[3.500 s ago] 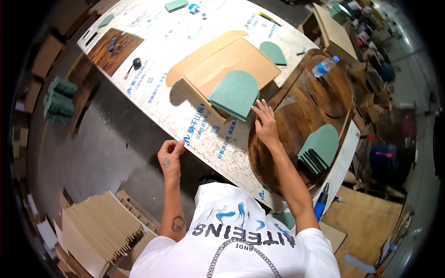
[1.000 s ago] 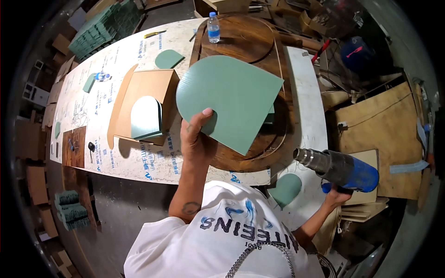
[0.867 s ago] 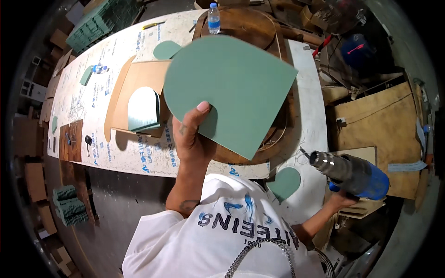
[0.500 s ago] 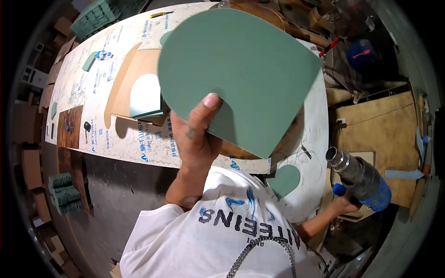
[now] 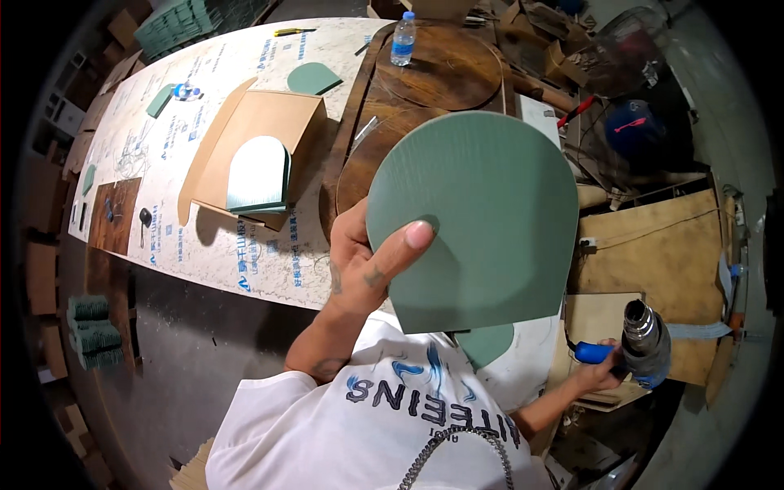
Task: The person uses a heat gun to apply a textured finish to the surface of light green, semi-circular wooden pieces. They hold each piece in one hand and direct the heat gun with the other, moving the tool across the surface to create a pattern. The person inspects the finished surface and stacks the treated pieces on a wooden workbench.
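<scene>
My left hand [image 5: 363,265] pinches the edge of a flat green panel [image 5: 490,196], arched at one end and straight along the other. The thumb lies on its face; the other fingers are mostly hidden behind it. The panel is held up over the table, straight edge toward me. Off to the right, my right hand [image 5: 603,371] is closed round the handle of a blue and grey heat gun [image 5: 649,347]. Its metal nozzle points up, apart from the panel. Partly covered by the held panel, another green panel [image 5: 490,347] lies on the table.
On the white table [image 5: 175,233], a stack of arched panels [image 5: 260,175] rests on a cardboard box [image 5: 282,106]. A water bottle [image 5: 403,41] stands on a dark wooden board [image 5: 441,77]. A yellow screwdriver [image 5: 294,32] lies farther back. Plywood [image 5: 653,245] sits at the right.
The green panel in my left hand has moved right and lower, and turned so its straight edge faces me. The heat gun has swung more upright in my right hand.
</scene>
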Motion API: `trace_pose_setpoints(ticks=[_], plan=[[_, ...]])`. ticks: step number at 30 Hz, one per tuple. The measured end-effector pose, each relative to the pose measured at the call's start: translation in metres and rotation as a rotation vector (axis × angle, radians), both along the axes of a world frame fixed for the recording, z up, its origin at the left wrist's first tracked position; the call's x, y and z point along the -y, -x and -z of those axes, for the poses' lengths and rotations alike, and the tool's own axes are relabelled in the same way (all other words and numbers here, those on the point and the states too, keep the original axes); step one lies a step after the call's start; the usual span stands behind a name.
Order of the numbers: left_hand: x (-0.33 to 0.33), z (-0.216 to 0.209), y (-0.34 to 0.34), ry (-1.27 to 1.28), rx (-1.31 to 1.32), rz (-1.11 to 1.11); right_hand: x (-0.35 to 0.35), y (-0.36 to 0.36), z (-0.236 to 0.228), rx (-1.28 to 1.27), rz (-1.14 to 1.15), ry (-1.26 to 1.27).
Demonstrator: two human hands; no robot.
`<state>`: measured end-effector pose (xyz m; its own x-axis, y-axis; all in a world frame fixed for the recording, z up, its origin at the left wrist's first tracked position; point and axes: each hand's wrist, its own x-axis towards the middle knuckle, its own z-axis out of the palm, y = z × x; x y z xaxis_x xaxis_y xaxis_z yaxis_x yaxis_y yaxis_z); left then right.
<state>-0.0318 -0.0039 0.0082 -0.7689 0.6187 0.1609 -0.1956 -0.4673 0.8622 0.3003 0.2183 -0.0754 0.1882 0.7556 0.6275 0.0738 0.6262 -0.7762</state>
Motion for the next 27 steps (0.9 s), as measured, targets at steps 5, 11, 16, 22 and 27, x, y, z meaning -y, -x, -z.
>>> trace_pose_setpoints(ticks=[5, 11, 16, 22, 27], plan=[[0.0, 0.009, 0.004, -0.049, -0.035, 0.047, 0.004, 0.01, -0.007, -0.074, 0.02, 0.09], [-0.008, 0.003, -0.005, -0.019, 0.132, -0.179, 0.011, 0.023, -0.012, -0.083, 0.075, 0.126], [-0.012, 0.002, 0.0, -0.016, 0.069, -0.253, 0.01, 0.025, -0.01, -0.062, 0.108, 0.093], [-0.013, 0.009, 0.003, 0.002, 0.045, -0.314, 0.008, 0.016, -0.005, -0.025, 0.113, 0.077], [-0.007, 0.012, 0.009, 0.004, 0.043, -0.181, -0.006, -0.017, 0.003, 0.175, 0.189, -0.069]])
